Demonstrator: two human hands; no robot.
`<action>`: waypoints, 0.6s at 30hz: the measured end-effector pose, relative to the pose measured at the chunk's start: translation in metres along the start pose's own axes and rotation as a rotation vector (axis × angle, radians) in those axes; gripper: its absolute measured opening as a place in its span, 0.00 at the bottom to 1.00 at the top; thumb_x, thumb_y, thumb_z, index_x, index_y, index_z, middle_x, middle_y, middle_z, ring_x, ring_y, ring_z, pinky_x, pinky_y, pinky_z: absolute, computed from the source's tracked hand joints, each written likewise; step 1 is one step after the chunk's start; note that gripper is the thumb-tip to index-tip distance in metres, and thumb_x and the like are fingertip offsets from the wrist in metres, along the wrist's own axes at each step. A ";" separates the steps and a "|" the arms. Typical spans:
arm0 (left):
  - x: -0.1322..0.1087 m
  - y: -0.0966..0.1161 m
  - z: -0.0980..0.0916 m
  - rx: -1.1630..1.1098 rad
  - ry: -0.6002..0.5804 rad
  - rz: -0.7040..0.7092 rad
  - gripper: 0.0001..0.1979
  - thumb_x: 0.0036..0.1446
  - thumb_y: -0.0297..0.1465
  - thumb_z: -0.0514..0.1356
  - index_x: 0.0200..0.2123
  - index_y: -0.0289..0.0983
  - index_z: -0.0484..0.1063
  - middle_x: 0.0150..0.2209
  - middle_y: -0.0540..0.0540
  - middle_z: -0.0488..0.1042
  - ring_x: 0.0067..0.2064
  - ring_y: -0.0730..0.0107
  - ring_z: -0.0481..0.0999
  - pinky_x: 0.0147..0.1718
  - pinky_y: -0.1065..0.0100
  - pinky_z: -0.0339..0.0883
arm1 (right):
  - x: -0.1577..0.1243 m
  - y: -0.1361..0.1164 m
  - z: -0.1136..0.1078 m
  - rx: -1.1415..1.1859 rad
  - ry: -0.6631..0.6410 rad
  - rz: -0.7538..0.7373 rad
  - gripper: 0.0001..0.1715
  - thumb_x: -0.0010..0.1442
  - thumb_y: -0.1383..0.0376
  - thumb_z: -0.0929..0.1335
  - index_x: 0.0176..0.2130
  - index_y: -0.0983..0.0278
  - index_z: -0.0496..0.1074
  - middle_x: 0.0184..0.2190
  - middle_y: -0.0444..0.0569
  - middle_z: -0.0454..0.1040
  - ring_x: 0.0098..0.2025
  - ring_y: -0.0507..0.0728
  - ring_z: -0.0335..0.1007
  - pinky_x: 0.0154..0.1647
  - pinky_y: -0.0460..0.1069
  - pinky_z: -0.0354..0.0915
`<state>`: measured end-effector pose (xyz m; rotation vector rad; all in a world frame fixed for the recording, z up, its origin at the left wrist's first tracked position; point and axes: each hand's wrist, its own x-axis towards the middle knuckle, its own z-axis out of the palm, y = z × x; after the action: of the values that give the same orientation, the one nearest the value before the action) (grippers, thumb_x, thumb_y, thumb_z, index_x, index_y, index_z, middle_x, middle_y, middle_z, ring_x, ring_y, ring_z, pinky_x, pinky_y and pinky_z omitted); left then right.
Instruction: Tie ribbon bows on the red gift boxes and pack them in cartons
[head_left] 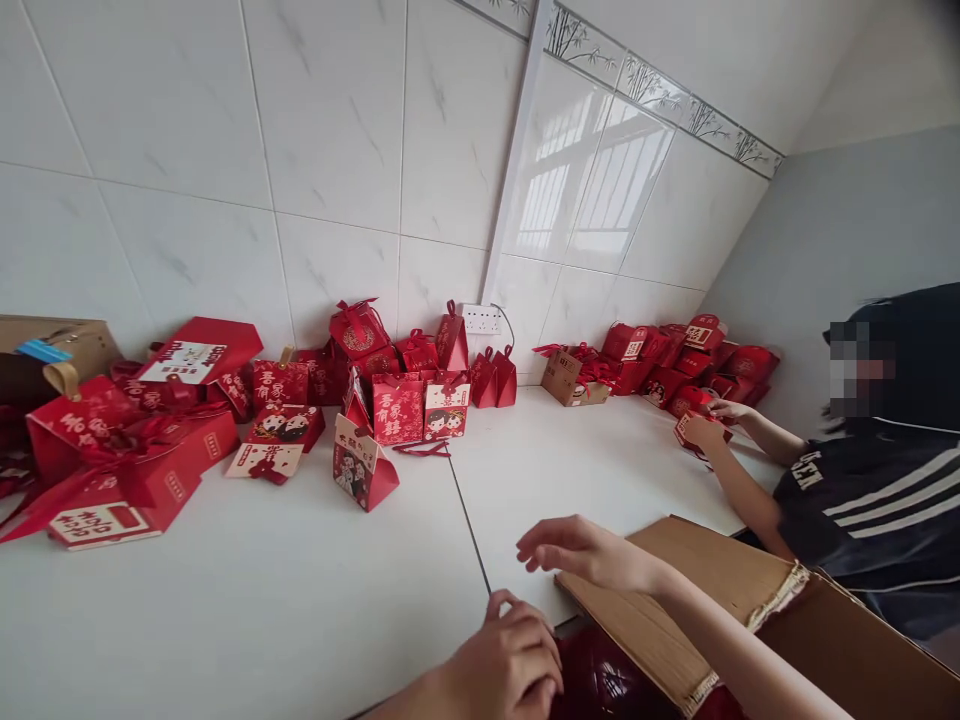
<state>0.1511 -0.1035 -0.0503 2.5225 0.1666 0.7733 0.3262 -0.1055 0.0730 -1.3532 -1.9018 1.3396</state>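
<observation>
My right hand [592, 555] is held over the table edge beside the cardboard box, its fingers stretched out with nothing in them. Just below and left of it, my left hand [510, 655] is curled closed at the table's near edge. Its palm is hidden, so I cannot make out what it holds, if anything. A dark red glossy wrapping [607, 675] shows inside the open cardboard box [682, 580] under my hands. Farther in on the table stands a small red and cream gift box [362, 465] with a printed couple, touched by neither hand.
Red gift boxes with ribbons [135, 450] crowd the left of the white table [247, 600]. More stand by the wall near a power strip [481, 319]. At right, a person [877, 480] handles a red box [701, 430] before a red pile [675, 360].
</observation>
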 end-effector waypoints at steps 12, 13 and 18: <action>-0.056 -0.078 -0.063 0.177 0.233 -0.180 0.06 0.51 0.27 0.53 0.28 0.38 0.71 0.30 0.48 0.76 0.39 0.68 0.75 0.45 0.62 0.57 | 0.093 -0.002 0.002 -0.303 -0.048 0.042 0.22 0.60 0.51 0.62 0.41 0.66 0.73 0.36 0.53 0.76 0.38 0.57 0.73 0.39 0.51 0.68; -0.061 -0.081 -0.067 0.186 0.265 -0.218 0.07 0.51 0.26 0.53 0.27 0.38 0.71 0.29 0.48 0.76 0.37 0.68 0.75 0.45 0.62 0.58 | 0.105 -0.014 0.008 -0.313 -0.052 -0.007 0.22 0.61 0.52 0.62 0.40 0.65 0.73 0.35 0.53 0.76 0.38 0.57 0.73 0.39 0.51 0.68; -0.070 -0.096 -0.070 0.214 0.290 -0.328 0.09 0.48 0.24 0.52 0.28 0.38 0.72 0.24 0.50 0.76 0.26 0.73 0.73 0.40 0.67 0.65 | 0.179 -0.083 0.055 -0.275 -0.097 -0.308 0.19 0.61 0.53 0.62 0.37 0.64 0.72 0.34 0.51 0.76 0.35 0.57 0.74 0.37 0.51 0.69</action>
<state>0.0563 -0.0086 -0.0819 2.4687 0.7771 1.0215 0.1696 0.0250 0.0932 -1.0691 -2.3162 1.0384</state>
